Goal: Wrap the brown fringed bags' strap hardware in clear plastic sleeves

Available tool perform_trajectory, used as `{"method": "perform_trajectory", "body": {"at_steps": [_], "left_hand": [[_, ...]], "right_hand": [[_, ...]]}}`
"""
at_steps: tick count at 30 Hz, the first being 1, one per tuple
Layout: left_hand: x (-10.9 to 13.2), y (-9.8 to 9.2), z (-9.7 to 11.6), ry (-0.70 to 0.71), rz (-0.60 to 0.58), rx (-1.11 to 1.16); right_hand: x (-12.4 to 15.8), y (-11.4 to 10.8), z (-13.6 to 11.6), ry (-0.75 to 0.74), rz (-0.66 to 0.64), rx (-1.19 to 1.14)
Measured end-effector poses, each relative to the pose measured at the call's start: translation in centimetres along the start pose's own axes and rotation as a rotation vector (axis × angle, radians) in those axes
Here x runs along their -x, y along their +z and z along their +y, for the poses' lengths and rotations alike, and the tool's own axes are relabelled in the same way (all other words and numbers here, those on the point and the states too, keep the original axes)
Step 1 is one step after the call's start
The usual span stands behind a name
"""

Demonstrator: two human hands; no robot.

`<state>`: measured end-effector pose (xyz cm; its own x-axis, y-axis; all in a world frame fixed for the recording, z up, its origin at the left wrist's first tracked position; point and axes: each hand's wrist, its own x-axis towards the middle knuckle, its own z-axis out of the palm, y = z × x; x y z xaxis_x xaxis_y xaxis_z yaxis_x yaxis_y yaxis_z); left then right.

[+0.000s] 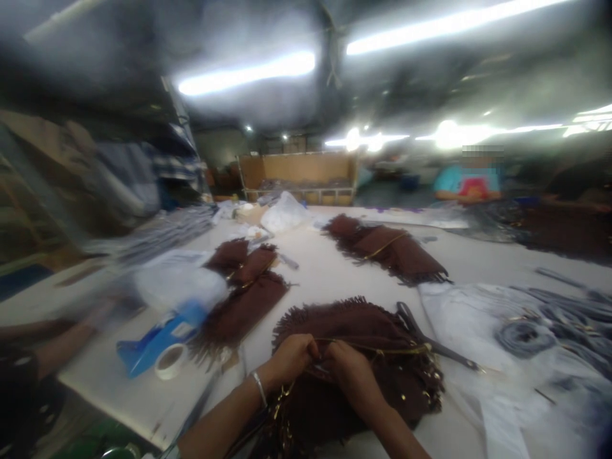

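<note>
A brown fringed fabric piece (335, 319) with gold zipper trim and gold bits lies at the table's near edge. Over its middle, my left hand (294, 360), with a silver bangle at the wrist, has its fingers pinched at the gold-edged trim. Close beside it on the right, my right hand (348, 370) is closed on the same brown piece, its fingertips nearly meeting the left ones. What lies between the fingertips is too small to make out. A dark strap (442, 347) runs from the piece's right side.
More brown fringed pieces (251, 306) (401, 252) lie beyond. At left are a blue tape dispenser (162, 338), a white roll (171, 361) and another person's arm (71, 344). Plastic bags with grey straps (526, 338) lie right. A person (471, 182) sits across.
</note>
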<state>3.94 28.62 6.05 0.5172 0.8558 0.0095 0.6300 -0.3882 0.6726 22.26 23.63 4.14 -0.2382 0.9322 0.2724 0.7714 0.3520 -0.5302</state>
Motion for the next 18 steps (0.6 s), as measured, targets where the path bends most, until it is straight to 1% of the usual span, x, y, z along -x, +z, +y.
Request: {"method": "perform_trajectory", "body": {"at_steps": [8, 13, 15, 18], "left_hand": [[0.0, 0.1, -1.1, 0.008, -0.011, 0.06], [0.3, 0.4, -0.8, 0.031, 0.005, 0.076], [0.6, 0.5, -0.4, 0.056, 0.016, 0.076], [1.3, 0.5, 0.1, 0.088, 0.044, 0.077]], "right_hand": [[-0.5, 0.4, 0.1, 0.02, -0.022, -0.05], [-0.6, 0.2, -0.3, 0.049, -0.018, -0.061], [-0.5, 0.0, -0.7, 0.048, -0.028, -0.008], [0.3, -1.3, -1.1, 0.035, -0.057, 0.194]]}}
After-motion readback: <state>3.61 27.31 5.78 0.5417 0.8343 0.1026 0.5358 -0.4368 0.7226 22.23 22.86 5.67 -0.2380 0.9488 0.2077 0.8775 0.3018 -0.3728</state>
